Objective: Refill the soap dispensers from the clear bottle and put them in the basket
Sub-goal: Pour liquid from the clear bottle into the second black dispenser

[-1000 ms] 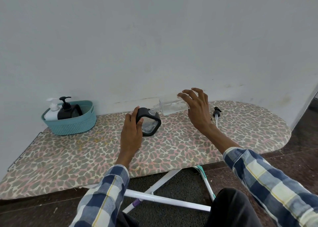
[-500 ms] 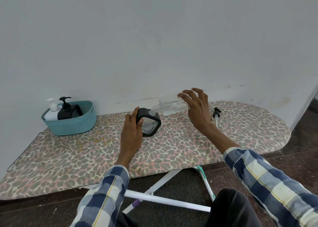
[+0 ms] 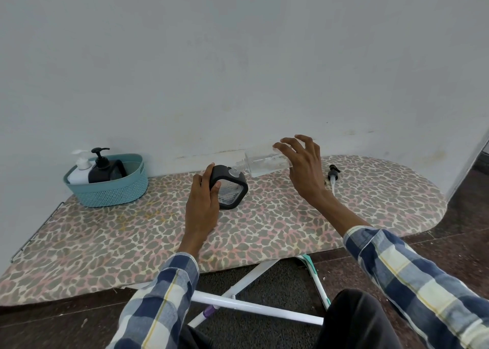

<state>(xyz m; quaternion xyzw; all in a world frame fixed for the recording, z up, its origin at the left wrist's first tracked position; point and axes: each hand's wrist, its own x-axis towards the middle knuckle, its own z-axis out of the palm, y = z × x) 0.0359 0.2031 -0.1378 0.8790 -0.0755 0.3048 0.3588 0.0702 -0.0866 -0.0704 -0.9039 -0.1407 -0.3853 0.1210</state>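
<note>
A: Grips?
B: Left hand wraps black dispenser at frame center, on worktop. Right hand pinches clear bottle, tipped, neck at dispenser's opening.
A: Basket?
B: Teal basket left of center, two dispensers inside.

The surface is an ironing board with a leopard-print cover, set low against a pale wall, its rounded end at the right and a wire rack at its left end. At the far left stands a teal basket. Near the middle rests a black square dispenser with a clear window. Farther right, close to the wall, a black pump head lies on the cover with its tube pointing toward the near edge.
</note>
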